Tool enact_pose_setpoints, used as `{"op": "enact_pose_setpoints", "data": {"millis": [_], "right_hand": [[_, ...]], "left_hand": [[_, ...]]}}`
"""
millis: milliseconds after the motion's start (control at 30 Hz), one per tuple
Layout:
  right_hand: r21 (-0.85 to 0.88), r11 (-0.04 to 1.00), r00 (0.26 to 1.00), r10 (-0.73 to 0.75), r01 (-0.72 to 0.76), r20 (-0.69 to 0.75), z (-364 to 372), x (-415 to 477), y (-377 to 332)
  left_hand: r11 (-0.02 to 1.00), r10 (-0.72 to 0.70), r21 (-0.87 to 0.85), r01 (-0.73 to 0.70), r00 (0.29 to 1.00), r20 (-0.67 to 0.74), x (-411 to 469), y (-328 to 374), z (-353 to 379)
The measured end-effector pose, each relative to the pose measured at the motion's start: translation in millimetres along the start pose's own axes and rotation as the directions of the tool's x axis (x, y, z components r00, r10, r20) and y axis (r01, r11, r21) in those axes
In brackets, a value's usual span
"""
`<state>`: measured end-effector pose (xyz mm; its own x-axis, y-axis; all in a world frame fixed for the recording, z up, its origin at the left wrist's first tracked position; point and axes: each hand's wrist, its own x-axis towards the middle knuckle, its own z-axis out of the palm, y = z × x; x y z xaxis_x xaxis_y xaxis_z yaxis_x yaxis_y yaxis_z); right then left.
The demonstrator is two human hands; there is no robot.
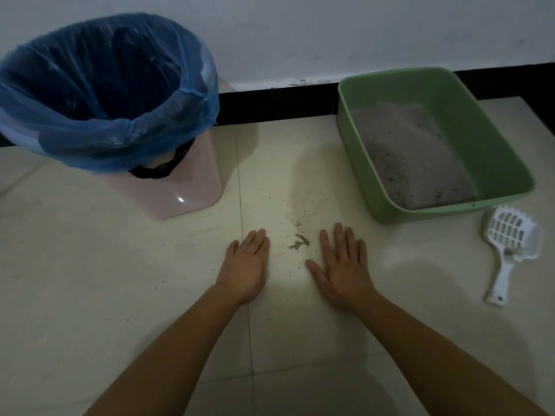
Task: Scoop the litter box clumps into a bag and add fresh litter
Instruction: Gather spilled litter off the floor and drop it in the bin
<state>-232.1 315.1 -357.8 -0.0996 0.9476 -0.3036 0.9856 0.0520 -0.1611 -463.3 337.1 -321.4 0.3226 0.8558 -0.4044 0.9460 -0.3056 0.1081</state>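
A green litter box (492,151) stands on the tiled floor at the right, near the wall, with grey litter (411,163) heaped toward its left side. A white slotted scoop (510,244) lies on the floor just in front of the box's right corner, handle toward me. At the left stands a pink bin (186,181) lined with a blue bag (99,94), its mouth wide. My left hand (247,264) and my right hand (342,265) lie flat on the floor with straight fingers, holding nothing. Between them sits a small smear of spilled litter (298,243).
A white wall with a black skirting strip (276,100) runs behind the bin and the box. Fine litter grains are scattered over the pale tiles between bin and box. A black bag edge (162,169) hangs below the blue liner.
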Motion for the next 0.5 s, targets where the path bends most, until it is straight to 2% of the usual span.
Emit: {"op": "enact_pose_setpoints", "data": {"millis": [267, 400, 500], "right_hand": [[-0.048, 0.974, 0.975, -0.219, 0.22, 0.031, -2.1, 18.3, -14.9], [-0.009, 0.985, 0.985, -0.171, 0.172, 0.021, -19.7, 38.7, -5.3], [-0.004, 0.989, 0.987, -0.145, 0.145, 0.074, -32.6, 55.8, -0.8]], "left_hand": [[0.998, 0.005, -0.058, -0.01, 0.996, -0.094, 3.6, -3.3, 4.5], [0.998, 0.024, -0.057, -0.03, 0.994, -0.107, 6.1, -9.3, 5.4], [0.997, 0.024, -0.07, -0.031, 0.995, -0.097, 5.9, -10.1, 5.6]]}}
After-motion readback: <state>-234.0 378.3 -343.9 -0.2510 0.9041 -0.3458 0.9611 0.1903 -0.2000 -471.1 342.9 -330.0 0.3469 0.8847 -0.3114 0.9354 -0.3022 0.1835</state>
